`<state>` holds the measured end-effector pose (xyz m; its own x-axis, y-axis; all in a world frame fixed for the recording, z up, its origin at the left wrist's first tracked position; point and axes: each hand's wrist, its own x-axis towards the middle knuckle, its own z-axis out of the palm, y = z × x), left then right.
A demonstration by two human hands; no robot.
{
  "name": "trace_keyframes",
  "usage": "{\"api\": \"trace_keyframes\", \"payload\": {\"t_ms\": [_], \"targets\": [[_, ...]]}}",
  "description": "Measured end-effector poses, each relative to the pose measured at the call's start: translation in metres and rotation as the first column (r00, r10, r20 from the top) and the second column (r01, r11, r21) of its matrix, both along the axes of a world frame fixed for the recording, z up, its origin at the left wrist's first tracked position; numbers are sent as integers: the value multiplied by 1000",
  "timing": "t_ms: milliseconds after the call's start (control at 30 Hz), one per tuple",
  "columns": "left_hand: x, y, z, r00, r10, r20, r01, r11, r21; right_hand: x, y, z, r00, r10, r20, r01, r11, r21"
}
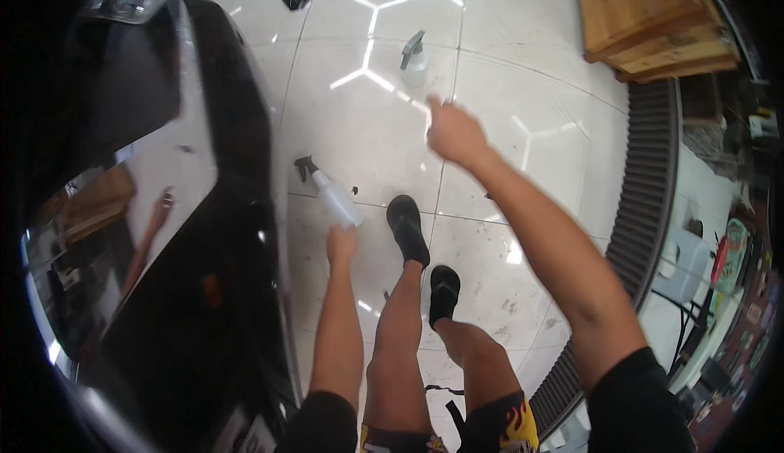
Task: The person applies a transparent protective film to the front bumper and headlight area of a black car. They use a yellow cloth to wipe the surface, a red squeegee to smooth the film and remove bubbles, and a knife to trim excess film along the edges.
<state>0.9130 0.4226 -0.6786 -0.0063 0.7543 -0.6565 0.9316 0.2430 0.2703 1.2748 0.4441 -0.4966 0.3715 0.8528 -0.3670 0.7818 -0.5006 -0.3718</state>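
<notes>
Seeing left hand point(341, 247) at the lower end of the black-headed spray bottle point(336, 199), can't tell if it's gripping. My right hand point(457, 133) is curled, fingers blurred, just short of the grey-headed spray bottle point(416, 69) on the tiled floor point(539, 175). Black car point(245, 110) at left.

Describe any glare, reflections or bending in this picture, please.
Head view: bright hexagonal reflections glare off the tiled floor; head view: the glossy black vehicle mirrors its surroundings; head view: fisheye distortion curves the slatted grate, and the picture's corners go black.
</notes>
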Motion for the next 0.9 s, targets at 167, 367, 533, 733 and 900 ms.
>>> {"api": "trace_keyframes", "payload": {"t_ms": [167, 367, 533, 733, 900], "targets": [[56, 116, -111, 940, 254, -226, -228, 964, 134, 103, 111, -87, 859, 209, 468, -374, 879, 294], [31, 168, -168, 952, 305, -34, -292, 934, 207, 94, 125, -127, 804, 418, 423, -531, 825, 194], [74, 28, -60, 864, 220, 454, -376, 881, 288, 57, -45, -82, 975, 47, 218, -93, 974, 206], [38, -155, 160, 622, 295, 726, -546, 827, 132, -6, -173, -74, 969, -181, -166, 205, 968, 142], [-10, -307, 287, 498, 377, 781, -720, 682, 130, -88, -255, -110, 970, 157, -185, -146, 987, 71]]}}
